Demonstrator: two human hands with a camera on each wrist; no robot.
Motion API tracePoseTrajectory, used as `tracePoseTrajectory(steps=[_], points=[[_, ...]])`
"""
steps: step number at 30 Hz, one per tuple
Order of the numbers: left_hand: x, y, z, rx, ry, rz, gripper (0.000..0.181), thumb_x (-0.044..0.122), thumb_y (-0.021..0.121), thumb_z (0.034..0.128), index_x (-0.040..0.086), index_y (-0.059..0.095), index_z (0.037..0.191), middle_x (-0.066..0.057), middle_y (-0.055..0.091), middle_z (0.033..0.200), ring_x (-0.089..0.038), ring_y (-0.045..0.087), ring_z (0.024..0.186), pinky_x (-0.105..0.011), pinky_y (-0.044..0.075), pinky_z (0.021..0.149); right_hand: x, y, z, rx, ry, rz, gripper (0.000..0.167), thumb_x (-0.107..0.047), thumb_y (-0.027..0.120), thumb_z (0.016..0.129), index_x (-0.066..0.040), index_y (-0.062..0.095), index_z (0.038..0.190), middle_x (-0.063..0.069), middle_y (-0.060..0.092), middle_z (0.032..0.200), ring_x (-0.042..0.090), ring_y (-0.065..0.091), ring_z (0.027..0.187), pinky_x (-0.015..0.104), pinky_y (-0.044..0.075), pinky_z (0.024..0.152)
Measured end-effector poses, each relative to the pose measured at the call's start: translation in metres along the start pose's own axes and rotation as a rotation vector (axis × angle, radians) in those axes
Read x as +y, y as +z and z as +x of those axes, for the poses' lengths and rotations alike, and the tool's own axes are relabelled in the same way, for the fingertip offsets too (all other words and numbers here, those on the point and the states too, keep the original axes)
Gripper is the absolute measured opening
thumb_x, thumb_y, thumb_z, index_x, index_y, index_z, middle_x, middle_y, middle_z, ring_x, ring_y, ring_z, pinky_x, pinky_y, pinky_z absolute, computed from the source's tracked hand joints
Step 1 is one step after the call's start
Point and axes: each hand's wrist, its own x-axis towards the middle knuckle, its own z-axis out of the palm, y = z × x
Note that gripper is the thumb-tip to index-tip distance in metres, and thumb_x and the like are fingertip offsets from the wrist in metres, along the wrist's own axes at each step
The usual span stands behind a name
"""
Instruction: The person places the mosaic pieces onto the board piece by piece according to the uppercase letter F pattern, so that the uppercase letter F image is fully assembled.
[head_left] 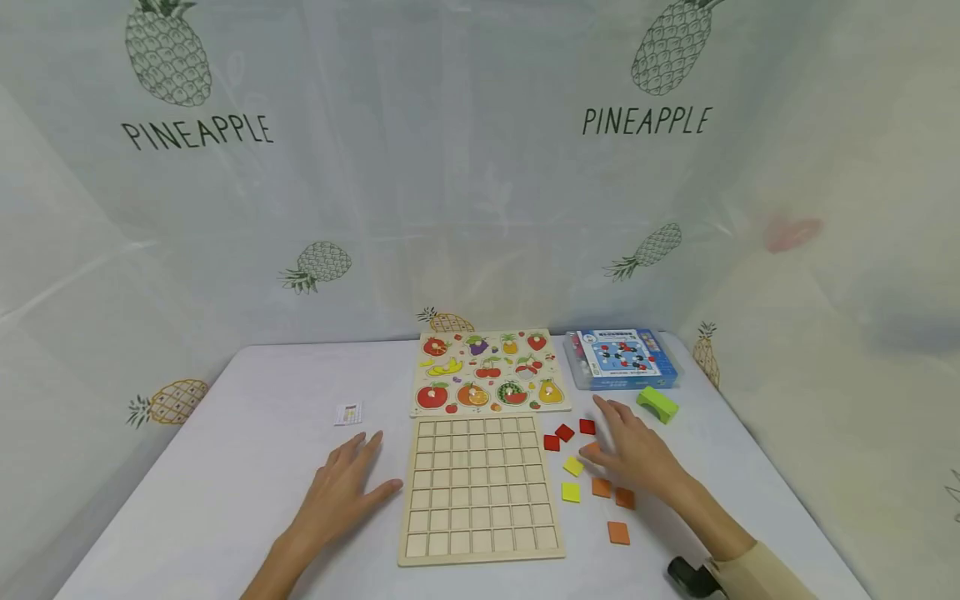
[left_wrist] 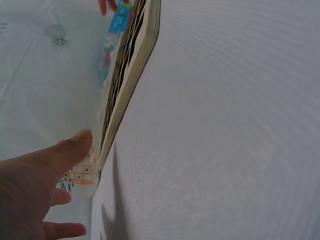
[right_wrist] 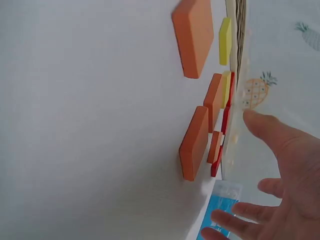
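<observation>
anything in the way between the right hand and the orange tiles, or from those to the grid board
Nothing visible stands between the right hand and the orange tiles. Toward the grid board, two flat yellow tiles lie partly in between, just beyond the board's right edge.

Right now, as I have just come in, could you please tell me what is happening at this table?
A person has two hands over a white table, gripping nothing. The left hand is beside a wooden grid board. The right hand is near loose red tiles, yellow tiles and orange tiles, which lie right of that board. Behind the board is a fruit puzzle board, with a blue box to its right and a green block in front of the box.
</observation>
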Motion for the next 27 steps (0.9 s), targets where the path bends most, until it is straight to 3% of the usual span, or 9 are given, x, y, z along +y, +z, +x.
tracePoseTrajectory(steps=[4,8,12,17,20,27], points=[[0.002,0.004,0.004,0.013,0.004,-0.034,0.079,0.054,0.075,0.0785,0.013,0.051,0.142,-0.019,0.056,0.134,-0.039,0.055,0.118,-0.059,0.048,0.091,-0.002,-0.002,0.010,-0.014,0.023,0.043,0.088,-0.044,0.075,0.083,-0.015,0.030,0.153,0.022,0.044,0.145,0.042,0.052,0.124,0.061,0.049,0.096],[0.007,0.007,0.007,0.020,0.003,-0.086,0.077,0.045,0.082,0.0740,0.013,0.055,0.139,-0.013,0.060,0.125,-0.031,0.057,0.110,-0.052,0.051,0.090,-0.002,-0.001,0.019,-0.005,0.024,0.067,0.078,-0.037,0.078,0.082,-0.013,0.042,0.147,0.021,0.053,0.135,0.032,0.059,0.104,0.051,0.056,0.087],[0.015,0.006,0.010,-0.023,-0.044,-0.153,0.074,0.039,0.085,0.0725,0.013,0.057,0.137,-0.011,0.058,0.124,-0.024,0.056,0.106,-0.045,0.052,0.090,-0.001,0.000,0.025,0.000,0.030,0.088,0.066,-0.030,0.080,0.080,-0.011,0.054,0.138,0.016,0.059,0.122,0.023,0.059,0.091,0.039,0.059,0.079],[0.024,0.004,0.013,-0.101,-0.114,-0.242,0.073,0.033,0.086,0.0711,0.015,0.058,0.136,-0.008,0.055,0.120,-0.013,0.054,0.086,-0.027,0.045,0.071,0.000,0.003,0.031,-0.012,0.045,0.116,0.052,-0.021,0.080,0.080,-0.009,0.063,0.128,0.012,0.062,0.115,0.021,0.061,0.091,0.035,0.060,0.079],[0.028,0.004,0.013,-0.148,-0.144,-0.296,0.074,0.030,0.087,0.0710,0.016,0.057,0.137,-0.006,0.055,0.115,-0.010,0.051,0.078,-0.024,0.039,0.068,0.000,0.003,0.034,-0.020,0.045,0.125,0.044,-0.017,0.079,0.081,-0.008,0.067,0.123,0.010,0.064,0.111,0.020,0.059,0.088,0.032,0.059,0.076],[0.029,0.004,0.014,-0.215,-0.101,-0.377,0.067,0.019,0.085,0.0726,0.011,0.059,0.134,0.000,0.060,0.111,0.001,0.057,0.072,-0.023,0.046,0.079,0.003,0.005,0.038,-0.046,0.028,0.123,0.033,-0.012,0.077,0.082,-0.007,0.072,0.114,0.005,0.065,0.099,0.016,0.054,0.081,0.027,0.055,0.072]])
